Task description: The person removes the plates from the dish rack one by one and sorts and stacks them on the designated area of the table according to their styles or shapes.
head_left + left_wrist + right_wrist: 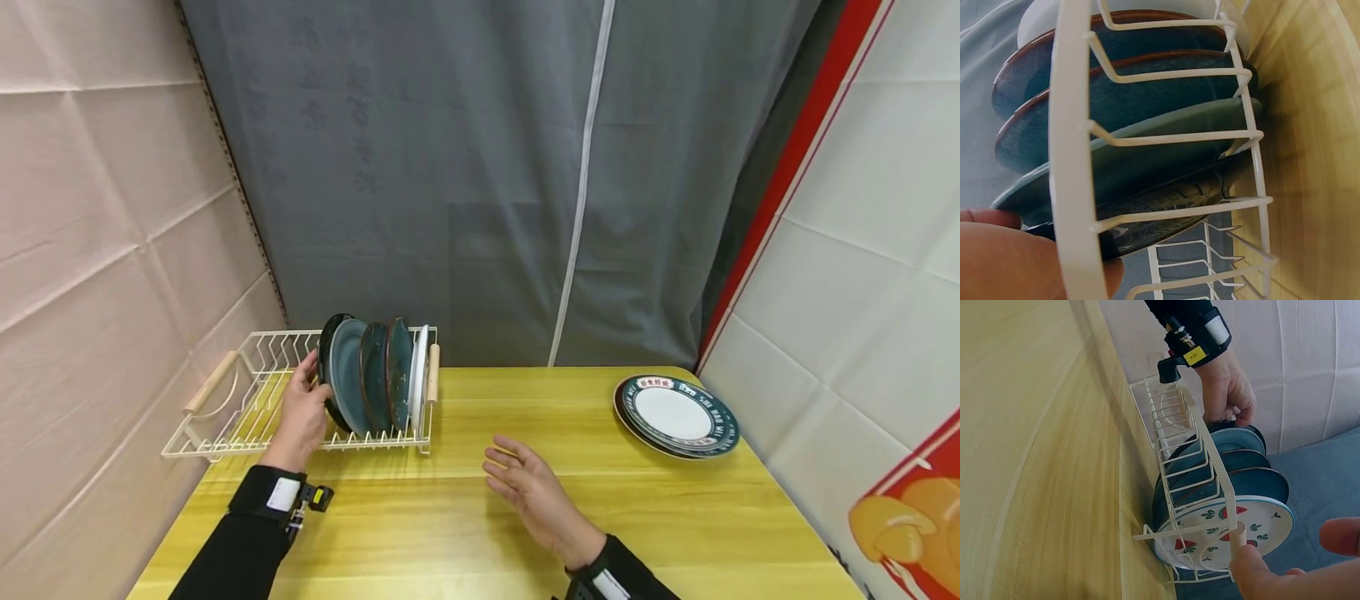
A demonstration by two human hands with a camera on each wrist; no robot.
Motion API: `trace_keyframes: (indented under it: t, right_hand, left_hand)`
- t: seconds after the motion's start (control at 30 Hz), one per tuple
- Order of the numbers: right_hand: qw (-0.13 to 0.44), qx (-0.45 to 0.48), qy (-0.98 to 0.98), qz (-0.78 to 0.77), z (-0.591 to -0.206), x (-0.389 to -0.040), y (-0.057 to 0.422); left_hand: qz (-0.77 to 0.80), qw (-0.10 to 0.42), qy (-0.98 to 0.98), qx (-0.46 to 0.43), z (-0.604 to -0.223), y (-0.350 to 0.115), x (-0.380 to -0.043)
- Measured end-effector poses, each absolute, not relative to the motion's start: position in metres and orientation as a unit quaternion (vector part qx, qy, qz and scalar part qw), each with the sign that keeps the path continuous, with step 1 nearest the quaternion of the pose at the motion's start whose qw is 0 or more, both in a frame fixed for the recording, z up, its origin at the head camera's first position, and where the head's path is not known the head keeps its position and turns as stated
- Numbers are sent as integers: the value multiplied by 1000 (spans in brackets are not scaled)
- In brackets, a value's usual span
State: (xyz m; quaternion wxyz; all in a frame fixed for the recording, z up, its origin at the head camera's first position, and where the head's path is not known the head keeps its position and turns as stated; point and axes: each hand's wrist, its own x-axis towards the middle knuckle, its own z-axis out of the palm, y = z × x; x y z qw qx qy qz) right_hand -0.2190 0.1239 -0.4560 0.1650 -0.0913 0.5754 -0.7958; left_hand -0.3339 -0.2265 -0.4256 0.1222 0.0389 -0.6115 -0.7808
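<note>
My left hand (300, 412) grips a black plate (327, 342) by its edge, at the left end of a row of upright plates. In the left wrist view, thumb and fingers lie on either side of the black plate (1147, 222). Next to it stand a blue-grey plate (347, 375), two dark teal plates with brown rims (398, 367) and white plates (422, 367) in a white wire dish rack (262, 408). The right wrist view shows strawberries on the outermost white plate (1266, 519). My right hand (536, 492) hovers over the table, fingers spread, holding nothing.
A stack of plates (673, 414) lies at the table's right, its top one white with a patterned dark green rim. The rack has wooden handles (212, 382) at both ends. Behind the wooden table (487, 408) hangs a grey curtain (450, 167); pale cloths flank both sides.
</note>
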Motion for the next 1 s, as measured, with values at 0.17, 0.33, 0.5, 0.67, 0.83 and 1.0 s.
trace_keyframes:
  t: [0.17, 0.33, 0.5, 0.67, 0.83, 1.0]
  right_hand:
    - [162, -91, 573, -798, -457, -218, 123]
    - [165, -86, 570, -800, -460, -215, 123]
    - [166, -80, 566, -804, -462, -215, 126]
    - [158, -81, 567, -804, -462, -216, 130]
    - [162, -79, 570, -802, -463, -216, 132]
    - [159, -78, 568, -804, -462, -217, 134]
  left_hand:
    - [-765, 163, -619, 65, -431, -223, -337]
    - [-740, 233, -623, 102, -438, -219, -334]
    - [-737, 258, -614, 114, -439, -223, -329]
    - [-773, 285, -556, 109, -430, -229, -325]
    - [-797, 352, -481, 98, -410, -236, -314]
    - [-827, 417, -375, 31, -379, -240, -298]
